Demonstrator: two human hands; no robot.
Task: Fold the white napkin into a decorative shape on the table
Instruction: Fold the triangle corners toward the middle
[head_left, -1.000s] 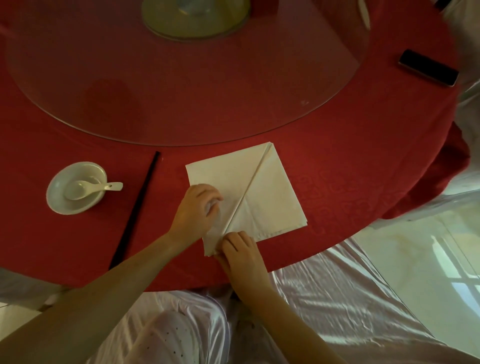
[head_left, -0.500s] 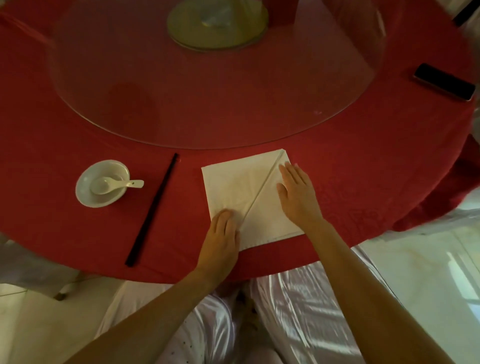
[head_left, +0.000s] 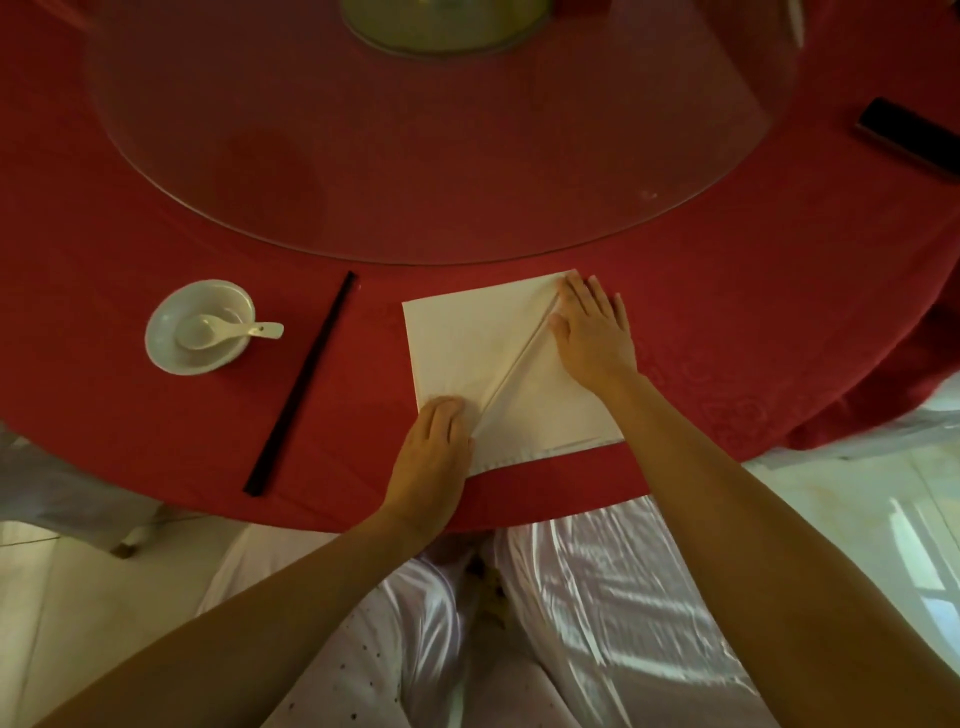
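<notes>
The white napkin (head_left: 467, 343) lies flat on the red tablecloth near the table's front edge, with a diagonal fold line running from its near left corner to its far right corner. My left hand (head_left: 434, 441) rests palm down on the near left corner, fingers together. My right hand (head_left: 592, 327) lies flat with fingers spread on the far right part of the napkin, beside the fold line. Neither hand grips the cloth; both press on it.
A white bowl (head_left: 171, 353) holding a white spoon (head_left: 228, 328) sits to the left. Black chopsticks (head_left: 301, 384) lie between bowl and napkin. A glass turntable (head_left: 415, 156) covers the table's middle. A black phone (head_left: 909, 137) lies at the far right.
My right hand has slid from the near corner up along the fold to the far right corner. My left hand has moved down onto the near left corner and flattened.
</notes>
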